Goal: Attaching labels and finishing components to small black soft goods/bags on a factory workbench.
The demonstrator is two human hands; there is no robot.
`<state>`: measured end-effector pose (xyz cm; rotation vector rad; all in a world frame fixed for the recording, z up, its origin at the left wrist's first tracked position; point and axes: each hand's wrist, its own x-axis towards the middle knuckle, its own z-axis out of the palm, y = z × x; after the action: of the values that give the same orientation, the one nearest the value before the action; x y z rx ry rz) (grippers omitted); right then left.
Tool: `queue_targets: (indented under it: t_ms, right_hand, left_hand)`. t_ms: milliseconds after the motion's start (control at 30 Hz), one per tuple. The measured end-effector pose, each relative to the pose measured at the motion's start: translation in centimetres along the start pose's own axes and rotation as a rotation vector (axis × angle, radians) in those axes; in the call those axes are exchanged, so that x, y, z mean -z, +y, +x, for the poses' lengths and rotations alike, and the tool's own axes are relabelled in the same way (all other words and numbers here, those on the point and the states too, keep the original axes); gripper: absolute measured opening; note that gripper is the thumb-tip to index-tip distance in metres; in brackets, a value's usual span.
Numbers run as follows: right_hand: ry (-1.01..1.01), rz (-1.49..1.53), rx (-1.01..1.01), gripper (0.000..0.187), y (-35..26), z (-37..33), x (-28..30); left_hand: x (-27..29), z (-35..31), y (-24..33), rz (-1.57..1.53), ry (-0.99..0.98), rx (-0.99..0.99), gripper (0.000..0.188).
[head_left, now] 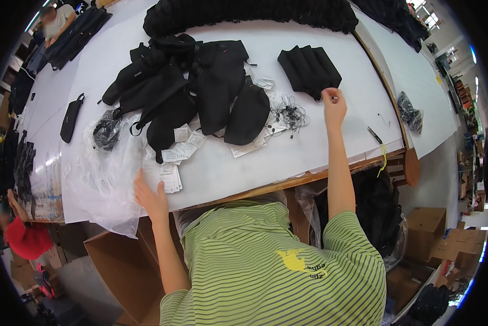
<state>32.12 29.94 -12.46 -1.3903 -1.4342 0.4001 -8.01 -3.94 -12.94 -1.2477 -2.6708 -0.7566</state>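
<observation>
My right hand point(335, 107) is raised at the near corner of a row of black fabric pouches point(309, 69) lying side by side. Its fingers are pinched together over something small that I cannot make out. My left hand point(152, 200) is at the table's near edge with fingers apart, holding nothing. It lies between a clear plastic bag point(105, 187) and white printed tags point(170, 178). Ahead of it spreads a heap of black pouches point(219, 81). A tangle of thin black cords point(290, 115) lies right of the heap.
Scissors point(374, 135) with a yellow tie lie at the table's right edge. A single black pouch point(72, 119) is at the left, and a long black pile point(249, 17) spans the far side. Cardboard boxes point(113, 261) stand below. Other people work at the far left.
</observation>
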Motion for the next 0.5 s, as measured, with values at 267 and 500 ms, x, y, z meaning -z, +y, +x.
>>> queue_targets:
  t_ms: [267, 500]
  right_hand:
    - [-0.738, -0.293, 0.187, 0.014, -7.9, -9.9, -2.2]
    - [-0.778, -0.477, 0.11, 0.019, -7.5, -10.7, -2.9]
  left_hand:
    - [0.6, 2.7, -1.5, -0.061, -0.128, 0.013, 0.067]
    - [2.4, 2.3, -2.7, -0.686, -0.437, 0.21, 0.04]
